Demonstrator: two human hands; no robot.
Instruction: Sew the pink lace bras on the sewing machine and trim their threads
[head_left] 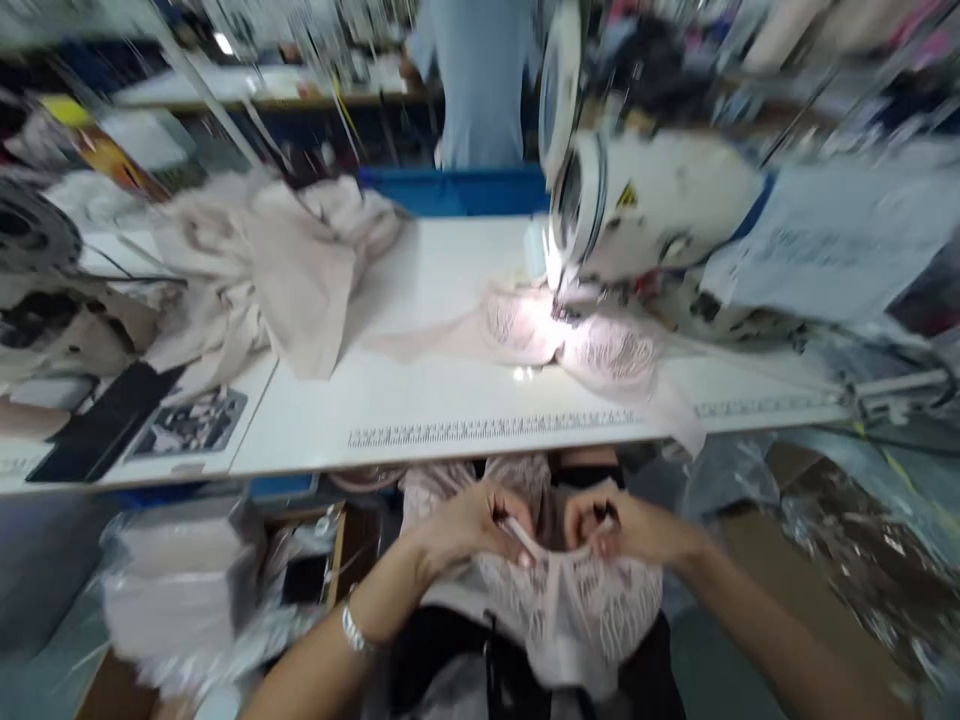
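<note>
Over the lap hangs a pale pink lace bra (pixel 559 610), gripped along its upper edge by both hands. My left hand (pixel 487 520) is closed on the edge left of its centre. On the other side, my right hand (pixel 611 525) pinches the same edge, with a small gap between the hands. A second pink bra (pixel 607 350) lies on the white table, partly under the lit needle area of the sewing machine (pixel 660 205). One strip of it droops over the table's front edge.
Pale pink fabric (pixel 292 270) is heaped at the table's left, near another machine (pixel 45 290). A printed ruler (pixel 495 428) runs along the front of the table (pixel 315 420). Plastic-wrapped stacks (pixel 180 580) stand below left; cardboard (pixel 765 580) lies below right. A person in blue (pixel 480 80) stands behind.
</note>
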